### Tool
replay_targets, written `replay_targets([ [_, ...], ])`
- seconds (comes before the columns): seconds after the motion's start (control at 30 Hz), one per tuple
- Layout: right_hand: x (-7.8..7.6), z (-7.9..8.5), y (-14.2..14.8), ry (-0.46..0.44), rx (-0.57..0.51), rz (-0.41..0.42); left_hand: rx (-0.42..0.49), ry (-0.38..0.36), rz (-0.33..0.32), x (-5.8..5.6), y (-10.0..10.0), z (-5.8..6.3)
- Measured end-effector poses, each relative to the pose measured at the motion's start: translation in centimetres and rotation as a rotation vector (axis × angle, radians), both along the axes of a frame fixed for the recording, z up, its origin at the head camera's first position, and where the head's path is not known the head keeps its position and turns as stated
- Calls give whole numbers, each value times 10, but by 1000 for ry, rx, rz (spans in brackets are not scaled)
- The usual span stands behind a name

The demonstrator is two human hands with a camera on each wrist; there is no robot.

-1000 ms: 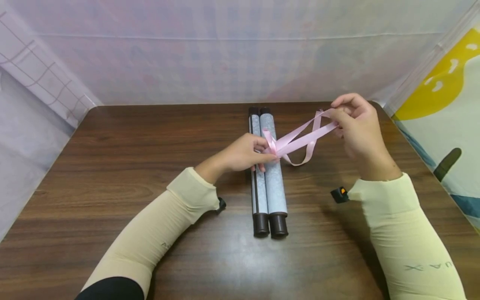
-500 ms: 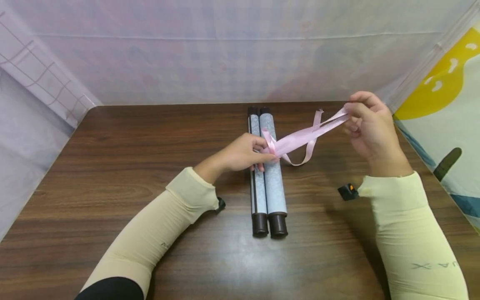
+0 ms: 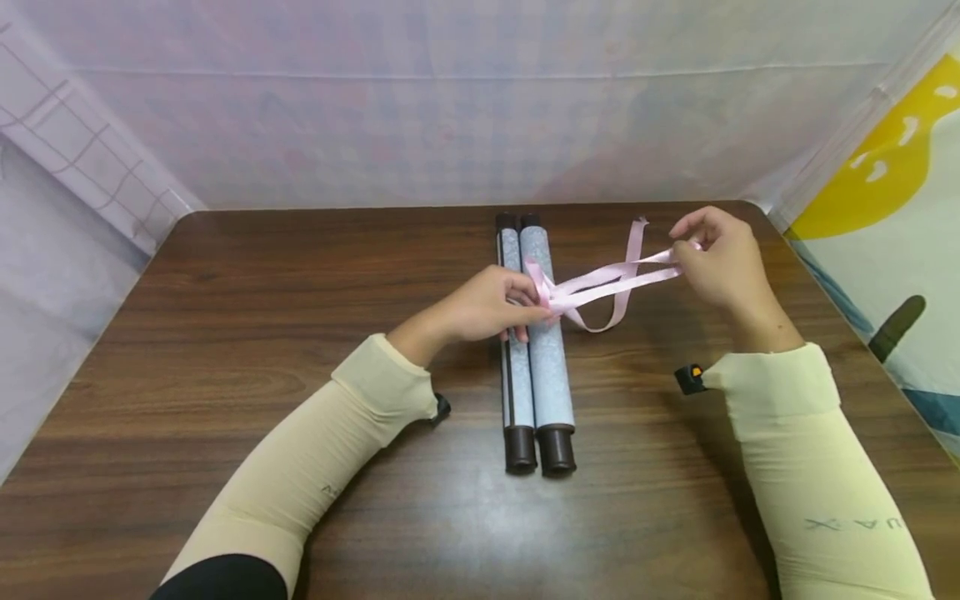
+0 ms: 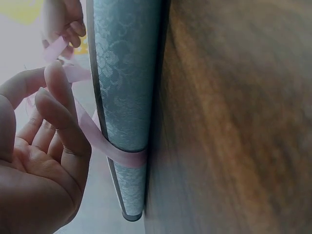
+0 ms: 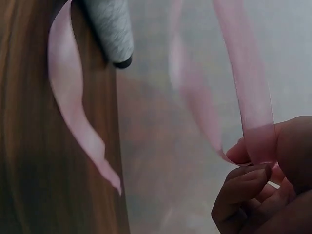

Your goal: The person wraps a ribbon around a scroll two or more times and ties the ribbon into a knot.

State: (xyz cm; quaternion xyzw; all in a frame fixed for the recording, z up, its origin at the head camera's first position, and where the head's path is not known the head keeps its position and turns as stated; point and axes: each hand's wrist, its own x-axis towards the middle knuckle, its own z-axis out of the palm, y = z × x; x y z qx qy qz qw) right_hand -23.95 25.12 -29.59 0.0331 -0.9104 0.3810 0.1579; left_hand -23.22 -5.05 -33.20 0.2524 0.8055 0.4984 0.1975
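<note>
Two scrolls lie side by side on the table, a thinner left scroll (image 3: 521, 383) and a thicker right scroll (image 3: 553, 375), both pale blue with dark end knobs. A pink ribbon (image 3: 600, 292) goes round them near the middle, as the left wrist view also shows. My left hand (image 3: 491, 306) pinches the ribbon over the scrolls between thumb and fingers. Off to the right, my right hand (image 3: 720, 258) pinches a long loop of the ribbon, stretched out from the scrolls. One loose ribbon tail (image 5: 73, 92) curls on the table beside them.
The brown wooden table (image 3: 300, 275) ends at a pale curtain (image 3: 375, 142) at the back. On the right hangs a cloth (image 3: 900, 292) with a yellow print. A small black wrist camera (image 3: 690, 379) sticks out from the right sleeve.
My right hand first drew the ribbon loop out to the right, then came back left and a little lower. The left hand and the scrolls stay almost still.
</note>
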Motion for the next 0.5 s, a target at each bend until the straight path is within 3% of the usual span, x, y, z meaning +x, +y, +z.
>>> replay_targets([
  [0.23, -3, -8, 10, -98, 114, -24, 15, 2, -6, -1, -1, 0],
  [0.5, -4, -12, 13, -218, 374, 107, 17, 3, 1, 1, -2, 1],
])
